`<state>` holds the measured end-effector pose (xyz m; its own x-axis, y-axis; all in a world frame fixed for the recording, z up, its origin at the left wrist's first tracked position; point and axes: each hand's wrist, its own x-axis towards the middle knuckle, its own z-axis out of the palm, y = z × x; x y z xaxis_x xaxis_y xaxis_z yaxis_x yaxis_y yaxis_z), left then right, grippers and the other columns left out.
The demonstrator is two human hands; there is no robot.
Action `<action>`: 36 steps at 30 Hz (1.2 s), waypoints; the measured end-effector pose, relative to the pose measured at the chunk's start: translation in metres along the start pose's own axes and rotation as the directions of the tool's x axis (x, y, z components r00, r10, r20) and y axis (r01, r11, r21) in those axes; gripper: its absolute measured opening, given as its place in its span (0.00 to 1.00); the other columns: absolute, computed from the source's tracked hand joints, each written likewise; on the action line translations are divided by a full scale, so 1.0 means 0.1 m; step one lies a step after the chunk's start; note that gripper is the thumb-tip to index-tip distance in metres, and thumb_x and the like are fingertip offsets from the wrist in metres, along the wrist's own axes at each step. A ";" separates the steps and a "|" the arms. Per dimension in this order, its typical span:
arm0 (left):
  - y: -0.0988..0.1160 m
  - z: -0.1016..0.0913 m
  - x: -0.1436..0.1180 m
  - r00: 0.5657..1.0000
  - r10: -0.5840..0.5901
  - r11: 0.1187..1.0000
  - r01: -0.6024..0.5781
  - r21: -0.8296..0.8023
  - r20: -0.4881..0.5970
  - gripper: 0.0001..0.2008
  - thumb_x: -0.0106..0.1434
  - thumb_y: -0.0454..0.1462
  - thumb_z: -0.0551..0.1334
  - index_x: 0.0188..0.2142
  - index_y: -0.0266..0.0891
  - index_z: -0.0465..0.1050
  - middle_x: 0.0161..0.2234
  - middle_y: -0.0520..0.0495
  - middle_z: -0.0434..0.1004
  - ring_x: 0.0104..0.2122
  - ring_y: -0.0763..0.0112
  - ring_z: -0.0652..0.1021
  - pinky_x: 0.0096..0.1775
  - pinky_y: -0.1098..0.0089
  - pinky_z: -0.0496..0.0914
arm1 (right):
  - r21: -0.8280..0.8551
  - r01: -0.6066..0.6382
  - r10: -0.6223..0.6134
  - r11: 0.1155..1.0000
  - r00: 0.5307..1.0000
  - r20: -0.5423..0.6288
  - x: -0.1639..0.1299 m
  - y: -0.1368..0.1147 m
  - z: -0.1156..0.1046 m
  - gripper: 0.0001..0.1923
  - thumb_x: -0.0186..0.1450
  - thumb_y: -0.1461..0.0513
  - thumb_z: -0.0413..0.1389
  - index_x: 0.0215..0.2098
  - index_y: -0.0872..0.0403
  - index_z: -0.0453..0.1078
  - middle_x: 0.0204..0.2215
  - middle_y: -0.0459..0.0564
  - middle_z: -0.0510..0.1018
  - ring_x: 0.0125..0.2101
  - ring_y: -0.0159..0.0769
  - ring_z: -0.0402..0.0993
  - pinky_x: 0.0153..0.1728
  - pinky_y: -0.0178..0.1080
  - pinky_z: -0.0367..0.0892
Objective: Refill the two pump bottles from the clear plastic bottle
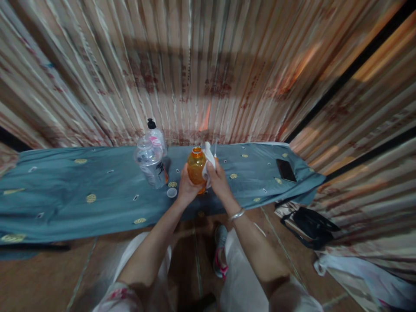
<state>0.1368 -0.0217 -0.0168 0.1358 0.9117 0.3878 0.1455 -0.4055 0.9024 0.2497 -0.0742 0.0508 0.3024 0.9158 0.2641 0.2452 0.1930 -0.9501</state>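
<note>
With your left hand (188, 187) clamped around the orange bottle (196, 168) and your right hand (217, 177) pinching a white cloth (209, 157), uneven pressure may cause slipping.

left hand (188, 187) is cupping the grip's left side, right hand (218, 177) is pinching opposite, forearms (154, 249) are slanting below

We lose part of the orange bottle (196, 164) behind the left hand (189, 186) and the white wipe (209, 154), itself partly covered by the right hand (218, 177). We cannot identify the slim pale object (216, 148) beyond, nor read the clear bottle's (152, 167) small print. The counter (65, 195) runs off our left edge.
</note>
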 end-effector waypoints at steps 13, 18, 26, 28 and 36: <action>-0.01 -0.10 -0.01 0.997 -0.080 0.997 0.080 0.003 0.018 0.44 0.40 0.38 0.78 0.57 0.41 0.64 0.53 0.41 0.74 0.55 0.51 0.76 0.58 0.50 0.68 | -0.570 0.087 0.063 0.817 0.969 0.238 0.36 0.67 -0.24 0.18 0.72 0.66 0.46 0.54 0.56 0.73 0.49 0.58 0.83 0.49 0.42 0.79 0.53 0.41 0.71; -0.05 -0.08 -0.02 0.996 -0.090 0.996 0.090 0.018 0.005 0.45 0.40 0.39 0.78 0.57 0.43 0.64 0.53 0.43 0.74 0.57 0.50 0.75 0.59 0.51 0.68 | -0.685 0.215 0.132 0.696 0.900 0.416 0.27 0.72 -0.31 0.18 0.69 0.65 0.57 0.57 0.57 0.73 0.55 0.60 0.80 0.55 0.43 0.77 0.57 0.42 0.70; -0.01 -0.06 -0.03 0.997 -0.076 0.996 0.075 0.048 0.017 0.43 0.40 0.39 0.78 0.56 0.43 0.66 0.52 0.43 0.74 0.57 0.49 0.74 0.60 0.49 0.67 | -0.873 0.270 0.097 0.405 0.937 0.335 0.71 0.70 -0.55 0.21 0.74 0.67 0.45 0.63 0.62 0.66 0.60 0.69 0.74 0.58 0.45 0.75 0.59 0.43 0.68; 0.00 -0.06 -0.02 0.997 -0.076 0.996 0.075 0.049 0.018 0.43 0.40 0.39 0.78 0.56 0.42 0.67 0.52 0.42 0.74 0.57 0.48 0.74 0.60 0.48 0.67 | -0.890 0.290 0.105 0.352 0.932 0.346 0.83 0.73 -0.55 0.23 0.73 0.67 0.47 0.65 0.65 0.64 0.64 0.73 0.69 0.62 0.51 0.71 0.59 0.47 0.67; -0.05 -0.08 -0.04 0.996 -0.085 0.996 0.085 0.018 0.039 0.42 0.42 0.39 0.78 0.56 0.42 0.67 0.53 0.41 0.74 0.58 0.50 0.75 0.60 0.50 0.67 | -0.854 0.461 0.130 0.242 0.857 0.499 1.13 0.90 -0.51 0.22 0.71 0.68 0.50 0.63 0.58 0.68 0.70 0.66 0.62 0.70 0.54 0.55 0.63 0.52 0.64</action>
<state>0.1276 -0.0227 -0.0209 0.1610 0.9397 0.3018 0.1744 -0.3281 0.9284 0.3526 0.0286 0.0033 -0.1690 0.9854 0.0197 0.9852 0.1682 0.0336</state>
